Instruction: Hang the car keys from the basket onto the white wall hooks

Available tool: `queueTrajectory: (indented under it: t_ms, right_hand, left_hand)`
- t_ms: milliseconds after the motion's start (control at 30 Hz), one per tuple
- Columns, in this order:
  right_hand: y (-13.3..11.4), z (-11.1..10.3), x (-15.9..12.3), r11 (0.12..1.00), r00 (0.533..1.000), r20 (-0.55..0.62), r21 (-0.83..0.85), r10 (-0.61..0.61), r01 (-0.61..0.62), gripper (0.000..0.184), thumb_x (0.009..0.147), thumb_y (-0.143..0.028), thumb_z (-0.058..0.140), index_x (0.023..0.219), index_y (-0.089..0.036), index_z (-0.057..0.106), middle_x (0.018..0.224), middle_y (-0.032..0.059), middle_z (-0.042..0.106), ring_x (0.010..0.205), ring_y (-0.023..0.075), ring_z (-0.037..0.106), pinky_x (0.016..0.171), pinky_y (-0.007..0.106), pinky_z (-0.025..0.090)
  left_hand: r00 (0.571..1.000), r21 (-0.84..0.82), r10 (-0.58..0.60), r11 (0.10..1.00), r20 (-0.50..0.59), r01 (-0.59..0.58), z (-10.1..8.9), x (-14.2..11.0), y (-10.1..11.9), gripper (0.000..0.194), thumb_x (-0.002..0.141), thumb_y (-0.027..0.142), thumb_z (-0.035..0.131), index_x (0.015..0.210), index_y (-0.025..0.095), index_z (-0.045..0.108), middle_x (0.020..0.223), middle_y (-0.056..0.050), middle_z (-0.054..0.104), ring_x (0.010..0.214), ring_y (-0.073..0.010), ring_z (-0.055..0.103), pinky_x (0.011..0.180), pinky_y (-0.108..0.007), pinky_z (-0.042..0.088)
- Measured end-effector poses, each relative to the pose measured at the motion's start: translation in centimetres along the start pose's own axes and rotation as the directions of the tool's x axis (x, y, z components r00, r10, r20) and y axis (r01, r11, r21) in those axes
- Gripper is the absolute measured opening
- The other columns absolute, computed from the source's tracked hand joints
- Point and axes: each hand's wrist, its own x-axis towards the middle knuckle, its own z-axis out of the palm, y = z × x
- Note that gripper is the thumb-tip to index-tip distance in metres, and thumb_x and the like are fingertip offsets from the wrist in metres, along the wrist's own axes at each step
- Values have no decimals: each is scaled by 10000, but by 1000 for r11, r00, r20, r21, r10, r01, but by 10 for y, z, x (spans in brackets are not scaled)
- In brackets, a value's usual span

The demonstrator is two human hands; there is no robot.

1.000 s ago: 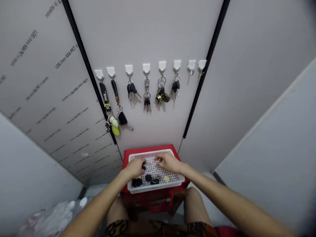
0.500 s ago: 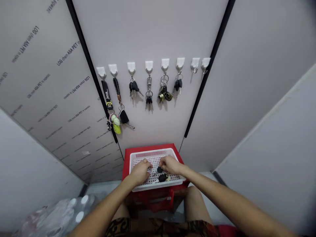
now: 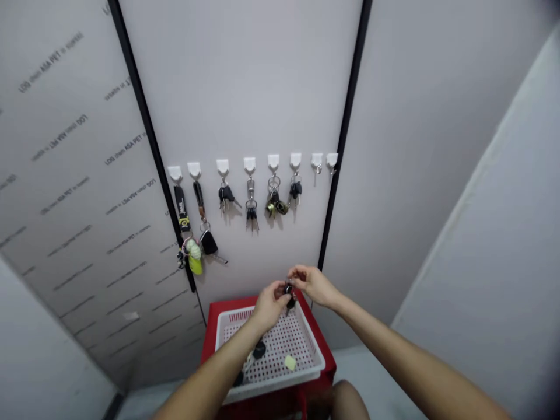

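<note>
A small bunch of dark keys [image 3: 290, 300] is held up over the far right corner of the white basket [image 3: 265, 386]. My left hand [image 3: 270, 304] is closed on it from the left, with thumb and fingers pinched. From the right, my right hand [image 3: 314, 284] pinches the top of the same bunch, where a ring seems to be; details there are too small to make out. Inside the basket lie a dark key piece [image 3: 259, 350] and a pale yellow block [image 3: 290, 362]. My left forearm hides part of the basket's left side.
Above, white hooks stand in a row on the wall, several bearing keys, such as one bunch [image 3: 296, 189] and a black car key [image 3: 209, 242]. A right-end hook [image 3: 317, 161] is near the black strip [image 3: 345, 151]. The basket rests on a red stool [image 3: 209, 326].
Both hands have risen out of the basket toward the wall, lifting the bunch of keys between them. The camera view has tilted up and shifted, so the hooks appear lower.
</note>
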Motion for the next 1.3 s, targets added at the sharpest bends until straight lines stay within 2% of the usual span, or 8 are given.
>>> queueTrajectory:
  t_ms: [133, 333, 467, 600, 833, 1000, 1167, 1300]
  right_hand:
    - [-40, -41, 20, 997, 950, -307, 26, -65, 77, 79, 566, -185, 472, 630, -138, 476, 531, -39, 480, 482, 61, 440, 523, 210, 388]
    - [-99, -94, 55, 958, 759, -609, -4, -231, 287, 105, 554, -187, 491, 644, -134, 494, 529, -37, 495, 453, 56, 453, 518, 218, 414]
    - [-116, -116, 77, 937, 661, -703, -25, -264, 347, 98, 562, -172, 483, 651, -134, 498, 523, -44, 489, 448, 53, 455, 527, 223, 426]
    - [-120, -125, 92, 946, 628, -757, 43, -179, 322, 72, 569, -131, 459, 634, -130, 490, 507, -42, 482, 435, 55, 459, 509, 219, 430]
    - [-101, -124, 99, 986, 663, -738, -12, -122, 168, 144, 585, -113, 422, 698, -115, 512, 551, -3, 511, 472, 76, 486, 529, 241, 426]
    - [-74, -103, 73, 954, 575, -767, -288, -284, 86, 248, 604, -155, 400, 830, -143, 501, 785, 51, 548, 655, 118, 503, 661, 285, 399]
    - [-22, -12, 29, 918, 914, -337, -387, -226, 84, 205, 629, -156, 385, 775, -150, 530, 783, 61, 574, 646, 134, 506, 644, 276, 402]
    - [14, 72, 3, 887, 984, 126, -429, -129, 171, 195, 584, -108, 426, 686, -167, 581, 695, 30, 599, 624, 127, 521, 602, 229, 401]
  left_hand:
    - [989, -112, 77, 990, -128, -91, 4, 37, 56, 229, 635, 81, 442, 860, 106, 477, 760, -56, 577, 655, -83, 522, 644, -218, 418]
    - [963, -169, 176, 963, -203, -211, -1, 83, 145, 310, 620, 73, 448, 926, 123, 454, 807, -56, 569, 559, -56, 518, 571, -197, 417]
    - [946, -108, 229, 960, -231, -259, -4, 101, 177, 350, 625, 75, 435, 967, 151, 440, 863, -45, 567, 635, -69, 530, 595, -201, 411]
    - [949, -40, 231, 969, -215, -245, -6, 111, 186, 362, 634, 91, 424, 991, 156, 430, 902, -47, 560, 672, -83, 535, 606, -209, 406]
    - [972, 57, 166, 986, -166, -159, -9, 96, 152, 399, 632, 114, 420, 1029, 143, 406, 952, -80, 537, 650, -90, 534, 590, -220, 404]
    - [997, 149, 65, 987, -41, -58, -32, 54, 78, 315, 637, 116, 403, 944, 110, 474, 893, -85, 555, 640, -84, 530, 603, -210, 408]
    - [994, 519, -105, 852, 29, 74, -74, 0, -8, 262, 639, 125, 391, 854, 113, 540, 813, -73, 590, 738, -124, 520, 686, -229, 382]
    - [974, 711, -197, 701, 112, 61, -91, -35, -33, 279, 598, 96, 392, 805, 166, 565, 790, -53, 600, 748, -151, 519, 692, -250, 364]
